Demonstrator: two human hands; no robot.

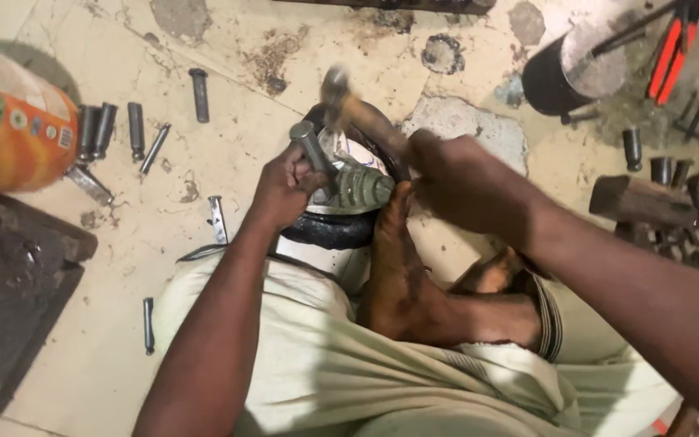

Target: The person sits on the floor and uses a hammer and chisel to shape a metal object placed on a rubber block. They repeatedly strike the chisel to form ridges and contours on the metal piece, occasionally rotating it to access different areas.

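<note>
Stained concrete floor [204, 186], loose steel pins [135, 129] scattered. Left hand [281, 190] fingers wrapped round punch [311, 150] over ribbed part [362, 188]; right hand [459, 178] fisted on hammer [349, 105].

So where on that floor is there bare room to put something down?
Bare floor lies between the loose steel pins and the left hand; more beside the lone pin by the dark mat. The right side is crowded with tools and sockets, where the right hand swings a hammer.
</note>
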